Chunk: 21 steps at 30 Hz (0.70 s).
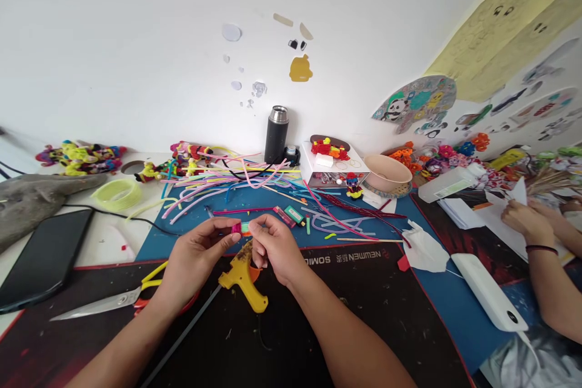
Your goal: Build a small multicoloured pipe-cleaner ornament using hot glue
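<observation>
My left hand (200, 251) and my right hand (275, 245) meet over the dark mat, both with fingers pinched. Between them is a small coloured piece (245, 228), magenta at the left end and green and orange toward the right; its kind is too small to make out. The left fingertips grip the magenta end, the right ones the other. Just below the hands lies a yellow glue gun (245, 282), a long grey glue stick running out of its back. Scissors (109, 303) with yellow handles lie left of my left wrist.
Pipe cleaners (218, 185) in many colours spread along the back. A black thermos (276, 136) and a white box (334, 163) stand by the wall. A phone (48, 257) lies left, a white power bank (488, 291) right. Another person's hands (522, 218) hold paper at far right.
</observation>
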Available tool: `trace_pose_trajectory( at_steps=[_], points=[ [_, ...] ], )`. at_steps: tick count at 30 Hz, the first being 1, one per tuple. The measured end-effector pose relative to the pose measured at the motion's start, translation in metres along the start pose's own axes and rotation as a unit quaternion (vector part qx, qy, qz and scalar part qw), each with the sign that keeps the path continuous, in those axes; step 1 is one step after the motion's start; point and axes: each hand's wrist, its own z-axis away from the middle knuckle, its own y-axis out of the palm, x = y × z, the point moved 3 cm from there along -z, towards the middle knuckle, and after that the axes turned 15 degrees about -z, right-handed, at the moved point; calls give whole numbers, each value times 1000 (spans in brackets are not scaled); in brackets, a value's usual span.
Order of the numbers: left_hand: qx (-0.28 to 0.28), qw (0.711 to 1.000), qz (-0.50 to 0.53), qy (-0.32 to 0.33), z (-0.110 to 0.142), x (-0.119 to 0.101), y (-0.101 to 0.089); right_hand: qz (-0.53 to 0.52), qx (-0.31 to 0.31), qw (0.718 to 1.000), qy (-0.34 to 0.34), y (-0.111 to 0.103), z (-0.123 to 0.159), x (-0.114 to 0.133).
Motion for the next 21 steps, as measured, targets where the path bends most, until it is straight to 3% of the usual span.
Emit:
trace_pose_trajectory(
  at_steps=[21],
  points=[
    [6, 1000, -17, 10, -2, -1, -1, 2, -6, 1000, -7, -1, 0, 0]
  ],
)
